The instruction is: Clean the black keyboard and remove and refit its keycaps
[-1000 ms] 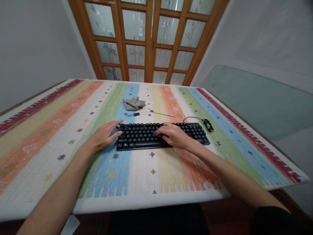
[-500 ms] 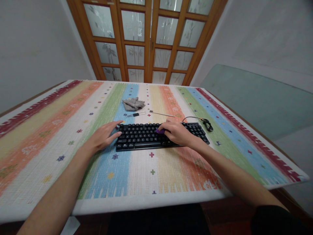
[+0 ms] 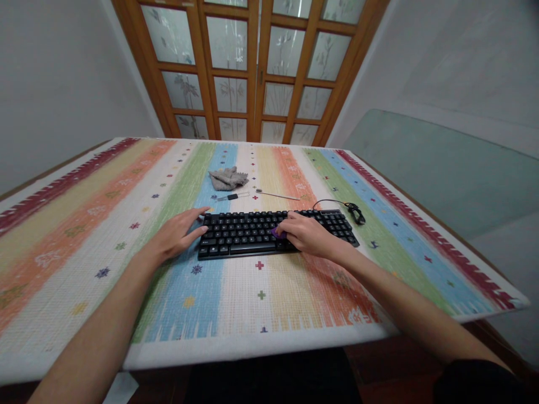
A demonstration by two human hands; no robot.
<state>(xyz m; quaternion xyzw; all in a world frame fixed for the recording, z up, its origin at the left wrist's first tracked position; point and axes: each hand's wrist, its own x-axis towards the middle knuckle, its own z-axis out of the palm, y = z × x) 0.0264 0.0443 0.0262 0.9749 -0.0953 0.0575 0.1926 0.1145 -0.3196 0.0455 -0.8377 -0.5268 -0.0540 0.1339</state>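
A black computer keyboard (image 3: 242,234) lies flat on the striped tablecloth in front of me. My left hand (image 3: 179,231) holds its left end, with the thumb at the side edge and the forefinger stretched to the far corner. Over the keys right of the middle, my right hand (image 3: 305,233) is closed, its fingers pinching a small purple object (image 3: 278,232) against the keys. Most of that object is hidden by the fingers, so its kind does not show. The keys under my right hand are covered too.
Beyond the keyboard lie a crumpled grey cloth (image 3: 228,179), a small black-and-metal tool (image 3: 233,196) with wire loops, and a thin brush (image 3: 278,194). The keyboard's coiled cable (image 3: 356,213) rests at the right. The near table edge (image 3: 261,350) runs under my forearms.
My right hand has moved slightly towards me over the keys with the purple object. My left hand stays at the keyboard's left end. The whole view has shifted a little.
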